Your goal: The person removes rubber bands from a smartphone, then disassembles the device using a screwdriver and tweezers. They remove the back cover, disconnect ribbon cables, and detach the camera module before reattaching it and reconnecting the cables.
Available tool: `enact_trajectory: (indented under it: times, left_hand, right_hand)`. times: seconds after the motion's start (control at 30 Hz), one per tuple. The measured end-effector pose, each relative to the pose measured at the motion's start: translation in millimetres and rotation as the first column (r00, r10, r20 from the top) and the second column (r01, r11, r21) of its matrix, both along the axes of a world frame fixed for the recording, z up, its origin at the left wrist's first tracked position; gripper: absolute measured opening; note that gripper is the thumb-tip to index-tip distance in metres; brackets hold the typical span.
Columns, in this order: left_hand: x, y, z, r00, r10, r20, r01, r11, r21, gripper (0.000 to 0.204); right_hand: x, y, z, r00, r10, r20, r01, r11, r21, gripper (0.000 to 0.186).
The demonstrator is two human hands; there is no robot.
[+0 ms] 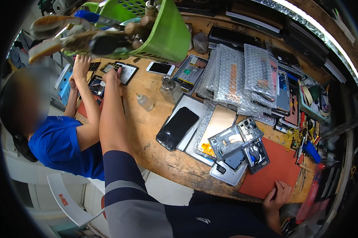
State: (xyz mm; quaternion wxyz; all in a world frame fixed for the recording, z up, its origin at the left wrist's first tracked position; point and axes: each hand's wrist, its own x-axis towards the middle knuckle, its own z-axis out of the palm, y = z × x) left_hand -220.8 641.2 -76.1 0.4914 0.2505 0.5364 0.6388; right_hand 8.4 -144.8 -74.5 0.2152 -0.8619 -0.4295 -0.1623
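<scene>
My left hand (pixel 111 74) reaches to the far left of the desk, fingers closed on a dark phone part with a yellow-gridded pattern (pixel 109 67), beside a phone with a pale face (pixel 127 73). A white phone (pixel 160 68) lies to its right. My right hand (pixel 277 195) rests at the lower right edge of a red mat (pixel 262 174), fingers loosely bent and apart, holding nothing. Above that mat are opened phones (pixel 256 156) and a gold panel (pixel 222 123). A black phone (pixel 177 129) lies between my arms on a silver lid.
At left, a co-worker in a blue shirt (pixel 60 139) has both hands (pixel 81 67) near mine, below a green tool basket (pixel 163 35). A dropper bottle (pixel 145 102), glass jar (pixel 171 89), bubble-wrapped stacks (pixel 232 75), tool tray (pixel 312 101) and hand tools (pixel 308 150) crowd the wooden desk (pixel 143 150).
</scene>
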Motion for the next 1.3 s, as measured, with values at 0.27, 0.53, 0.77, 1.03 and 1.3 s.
enact_trajectory:
  times: [0.27, 0.53, 0.77, 1.03, 1.3]
  left_hand:
    - [-71.9, 94.3, -41.7, 0.938, -0.276, -0.211, 0.321, 0.920, 0.226, 0.023]
    - [-62.7, -106.9, 18.3, 0.900, -0.312, -0.304, 0.396, 0.877, 0.273, 0.019]
    - [-5.9, -443.6, 29.6, 0.657, -0.395, -0.642, 0.656, 0.719, 0.229, 0.024]
    - [114.5, -478.0, 66.1, -0.261, -0.080, -0.962, 0.914, 0.300, -0.273, 0.092]
    - [95.5, -510.8, 72.6, 0.069, -0.137, -0.988, 0.903, 0.430, 0.003, 0.101]
  right_hand:
    - [0.5, -4.5, -6.2, 1.000, 0.030, -0.009, -0.030, 0.999, 0.017, 0.027]
    - [3.9, 0.9, 6.3, 0.999, -0.028, -0.021, 0.029, 0.999, 0.016, 0.035]
    - [11.2, -6.4, 4.4, 0.994, 0.082, -0.073, -0.075, 0.993, 0.094, 0.036]
    - [10.5, -16.2, 18.5, 0.981, 0.125, -0.149, -0.102, 0.983, 0.154, 0.049]
    - [22.3, -33.8, 10.5, 0.883, 0.294, -0.367, -0.110, 0.887, 0.448, 0.048]
